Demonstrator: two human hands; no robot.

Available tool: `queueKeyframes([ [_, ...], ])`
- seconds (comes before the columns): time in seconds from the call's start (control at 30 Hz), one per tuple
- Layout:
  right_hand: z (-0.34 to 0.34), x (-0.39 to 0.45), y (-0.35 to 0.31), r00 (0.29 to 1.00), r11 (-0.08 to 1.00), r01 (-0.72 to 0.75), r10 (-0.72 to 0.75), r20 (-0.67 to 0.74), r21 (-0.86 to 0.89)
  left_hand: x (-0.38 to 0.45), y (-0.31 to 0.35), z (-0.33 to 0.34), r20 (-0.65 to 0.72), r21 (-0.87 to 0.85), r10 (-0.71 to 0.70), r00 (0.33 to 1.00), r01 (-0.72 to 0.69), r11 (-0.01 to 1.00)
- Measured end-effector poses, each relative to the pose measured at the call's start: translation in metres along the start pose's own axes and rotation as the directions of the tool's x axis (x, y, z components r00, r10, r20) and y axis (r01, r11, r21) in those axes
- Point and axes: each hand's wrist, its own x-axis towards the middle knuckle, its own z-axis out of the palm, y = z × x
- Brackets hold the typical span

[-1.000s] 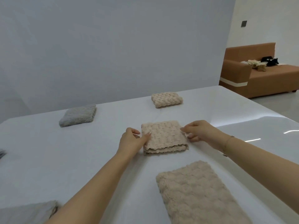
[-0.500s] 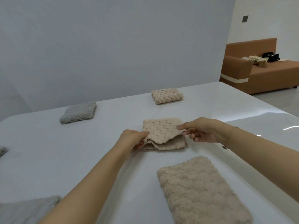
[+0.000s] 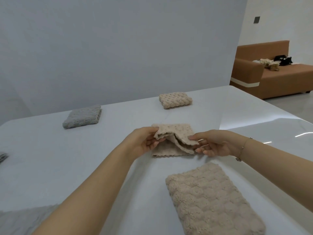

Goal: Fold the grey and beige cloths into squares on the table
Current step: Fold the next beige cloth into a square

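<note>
A folded beige cloth [image 3: 172, 145] lies at the table's middle with its upper layers raised off the bottom layer. My left hand [image 3: 144, 143] pinches the near left corner of those layers. My right hand [image 3: 213, 145] pinches their near right corner. A folded beige square [image 3: 175, 100] rests at the far side, and a folded grey square [image 3: 83, 118] lies far left. A larger beige cloth [image 3: 213, 200], folded into a long rectangle, lies near me on the right. A grey cloth [image 3: 23, 219] shows at the bottom left corner.
The white table [image 3: 84, 158] ends in a right edge running from far to near. A bit of grey fabric [image 3: 3, 157] peeks in at the left border. A brown sofa [image 3: 277, 77] with small items stands beyond the table, far right.
Both hands went from resting at the sides of the flat folded beige cloth to pinching its near corners and lifting the upper layers. The view tilted down slightly.
</note>
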Motion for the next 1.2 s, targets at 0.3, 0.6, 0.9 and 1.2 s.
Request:
queueKeyframes([
  [0.3,-0.003,0.000,-0.002,0.986,0.957,-0.061,0.012,0.169,0.284,0.008,0.024,0.013,0.089,-0.026,-0.016,0.996,0.019,0.999],
  [0.6,0.009,0.002,-0.005,0.992,0.967,-0.066,0.037,0.118,0.248,0.012,0.025,0.011,0.190,-0.339,-0.085,0.978,0.146,0.929],
  [0.9,0.017,0.004,-0.008,0.986,0.843,-0.065,-0.028,0.165,0.534,0.010,0.031,0.012,0.292,-0.532,-0.106,0.950,0.254,0.808],
  [1.2,0.005,0.009,-0.007,0.987,0.962,0.148,-0.128,-0.102,0.228,0.010,0.000,-0.011,0.052,-0.100,-0.062,0.997,0.067,0.993],
])
